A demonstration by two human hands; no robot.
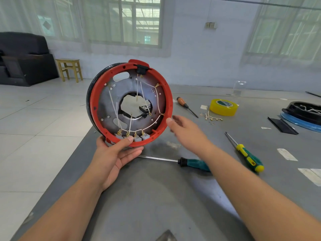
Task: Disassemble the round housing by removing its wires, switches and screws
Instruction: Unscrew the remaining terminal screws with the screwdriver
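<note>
Two hands over grey table (156, 197), left hand (111, 155) gripping red round housing (129, 103) upright at its 6 o'clock rim, thumb over switches (133, 135), wires (147, 101) attached, right hand (184, 129) blurred at housing's 4 o'clock, fingers loosely extended, empty, screwdrivers (192, 163) at 3 o'clock.

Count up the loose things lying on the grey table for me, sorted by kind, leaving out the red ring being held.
Screwdrivers: 3 (orange-handled screwdriver, teal-handled screwdriver, green-and-yellow screwdriver)
Tape rolls: 1 (yellow tape roll)
Loose wire bundles: 1 (wire bundle)
Black housings on blue sheet: 1 (black housing)
Black flat strips: 1 (black strip)
Total: 7
</note>
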